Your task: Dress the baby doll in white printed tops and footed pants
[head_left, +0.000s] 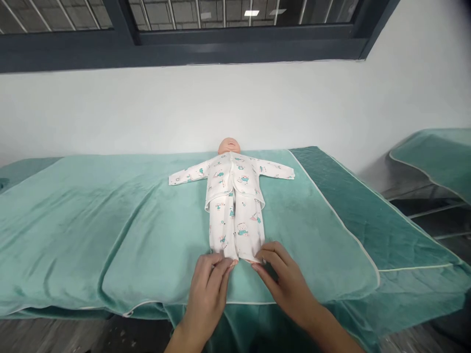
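Observation:
A baby doll (228,145) lies on its back, its head toward the wall and its arms stretched out sideways. It wears a white printed jacket (232,179) and matching white trousers (222,225). With fingers pinched, my left hand (209,289) grips the hem of the trouser leg on the left. My right hand (281,282) pinches the hem of the other leg between thumb and fingers. The doll's feet are mostly hidden by the cloth and my fingers.
A green blanket (312,255) with pale piping lies under the doll on a bed with a darker green cover (353,196). Behind it rises a white wall (147,108) below a barred window (235,39). Another green-covered surface (441,157) stands at the right.

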Available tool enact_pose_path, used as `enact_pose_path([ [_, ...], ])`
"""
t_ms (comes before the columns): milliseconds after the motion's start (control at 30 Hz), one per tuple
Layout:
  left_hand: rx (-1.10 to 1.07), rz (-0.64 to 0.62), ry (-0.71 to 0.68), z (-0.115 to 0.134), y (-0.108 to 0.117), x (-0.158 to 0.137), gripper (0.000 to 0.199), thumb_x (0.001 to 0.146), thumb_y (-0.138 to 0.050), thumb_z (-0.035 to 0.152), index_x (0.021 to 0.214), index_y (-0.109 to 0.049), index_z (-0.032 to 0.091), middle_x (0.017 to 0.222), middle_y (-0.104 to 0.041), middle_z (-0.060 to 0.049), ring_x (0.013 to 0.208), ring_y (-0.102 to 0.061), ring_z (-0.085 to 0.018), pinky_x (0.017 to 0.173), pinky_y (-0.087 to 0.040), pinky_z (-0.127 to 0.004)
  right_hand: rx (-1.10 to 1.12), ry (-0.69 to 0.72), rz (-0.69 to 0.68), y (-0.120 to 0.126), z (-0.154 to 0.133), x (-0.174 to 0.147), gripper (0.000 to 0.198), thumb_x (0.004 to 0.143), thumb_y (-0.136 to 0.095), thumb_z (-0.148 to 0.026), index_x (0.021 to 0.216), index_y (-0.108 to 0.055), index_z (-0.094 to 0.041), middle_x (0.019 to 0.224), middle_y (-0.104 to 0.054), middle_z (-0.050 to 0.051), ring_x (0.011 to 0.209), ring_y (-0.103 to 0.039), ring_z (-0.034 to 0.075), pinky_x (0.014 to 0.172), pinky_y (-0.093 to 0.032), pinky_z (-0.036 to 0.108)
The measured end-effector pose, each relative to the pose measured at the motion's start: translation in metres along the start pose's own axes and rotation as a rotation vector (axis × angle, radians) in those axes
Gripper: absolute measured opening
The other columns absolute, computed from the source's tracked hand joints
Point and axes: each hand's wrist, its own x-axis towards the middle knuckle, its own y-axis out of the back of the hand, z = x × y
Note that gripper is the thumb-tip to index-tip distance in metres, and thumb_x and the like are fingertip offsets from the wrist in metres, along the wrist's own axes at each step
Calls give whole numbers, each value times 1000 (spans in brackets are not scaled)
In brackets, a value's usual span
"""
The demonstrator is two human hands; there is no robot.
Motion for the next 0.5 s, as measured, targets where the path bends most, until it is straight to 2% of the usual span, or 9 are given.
enact_pose_path([
  [100, 3, -7, -37, 1, -6, -8, 46, 86, -55, -4, 126, -58, 18, 106, -55, -9, 101, -52, -19, 87, -49, -35, 27, -15, 9, 2, 2, -4, 12, 95, -55, -19, 105, -51, -24, 100, -57, 6, 92, -57, 19, 78, -52, 33],
  [200, -35, -4, -28, 5, -5, -10, 45, 86, -55, -2, 124, -60, 22, 107, -57, -8, 102, -53, -19, 86, -48, -36, 71, -28, 9, 10, 2, -5, 13, 94, -58, -22, 105, -53, -24, 100, -58, 6, 92, -57, 19, 78, -51, 33],
  [300, -126, 111, 74, -5, 1, 1, 34, 87, -57, 5, 115, -64, 24, 108, -60, -7, 103, -56, -19, 88, -49, -35, 120, -87, 88, 20, 10, 7, 10, 94, -58, -26, 104, -56, -25, 102, -59, 6, 97, -58, 20, 84, -50, 35],
  [367, -206, 226, 247, -24, 4, 20, 24, 89, -59, 14, 109, -66, 25, 110, -61, -6, 104, -57, -19, 93, -48, -36, 174, -211, 209, 24, 25, 29, 16, 93, -58, -33, 108, -57, -26, 109, -61, 7, 104, -58, 21, 93, -48, 39],
  [400, -268, 253, 392, -36, 3, 34, 20, 89, -61, 19, 106, -68, 25, 114, -62, -6, 109, -57, -20, 99, -46, -37, 225, -306, 269, 24, 35, 44, 24, 92, -58, -38, 112, -56, -26, 116, -60, 8, 110, -57, 22, 97, -46, 41],
  [500, -667, 373, 809, -74, -4, 85, 27, 85, -68, 32, 111, -67, 24, 129, -60, -7, 123, -54, -22, 105, -43, -34, 432, -603, 410, 18, 71, 98, 40, 86, -60, -51, 116, -56, -24, 128, -59, 10, 121, -54, 26, 106, -41, 45],
])
